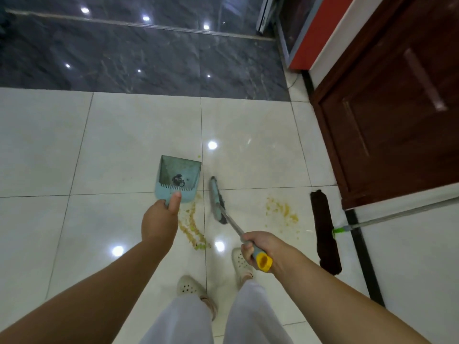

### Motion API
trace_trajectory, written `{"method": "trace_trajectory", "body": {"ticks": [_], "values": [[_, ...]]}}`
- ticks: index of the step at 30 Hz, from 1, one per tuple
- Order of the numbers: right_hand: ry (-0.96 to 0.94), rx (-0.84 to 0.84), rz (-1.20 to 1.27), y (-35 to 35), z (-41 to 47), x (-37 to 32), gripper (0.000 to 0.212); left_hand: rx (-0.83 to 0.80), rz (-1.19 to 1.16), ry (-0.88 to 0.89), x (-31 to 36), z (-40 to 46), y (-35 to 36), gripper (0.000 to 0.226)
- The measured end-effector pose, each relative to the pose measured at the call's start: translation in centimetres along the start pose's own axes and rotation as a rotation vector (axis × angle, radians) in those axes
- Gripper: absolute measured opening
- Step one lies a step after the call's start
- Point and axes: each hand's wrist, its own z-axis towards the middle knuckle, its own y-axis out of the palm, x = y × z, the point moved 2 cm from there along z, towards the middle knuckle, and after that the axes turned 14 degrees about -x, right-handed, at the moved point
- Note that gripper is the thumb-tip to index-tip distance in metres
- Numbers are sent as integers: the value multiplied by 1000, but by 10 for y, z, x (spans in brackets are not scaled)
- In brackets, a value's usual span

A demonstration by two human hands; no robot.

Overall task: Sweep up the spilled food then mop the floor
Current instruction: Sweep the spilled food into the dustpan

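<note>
My left hand (159, 219) grips the handle of a light blue dustpan (177, 178) standing on the white tile floor, with a dark clump inside it. My right hand (258, 245) grips the handle of a broom with a yellow end cap (264, 261); its teal brush head (218, 199) rests on the floor just right of the dustpan. Yellowish spilled food (192, 228) trails between the dustpan and my feet, and a second patch of spilled food (282, 211) lies to the right of the broom.
A flat mop with a dark brown pad (325, 232) lies on the floor at right, its metal pole (402, 213) running off right. A brown wooden door (397, 100) stands at upper right. Dark marble floor (136, 53) begins beyond the white tiles. My feet in white clogs (188, 289) stand below.
</note>
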Motion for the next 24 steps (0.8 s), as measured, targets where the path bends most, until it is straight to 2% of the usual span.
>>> {"method": "trace_trajectory", "body": {"ticks": [6,18,24], "values": [[-4,-70,-16,26,-5,4,10,38,-21,6,-7,-1,-13,57],[-76,137,-327,40,9,-26,12,162,-139,-105,-49,-10,-50,57],[4,73,-395,66,17,-17,9,185,-249,-160,-67,-14,-61,58]]}}
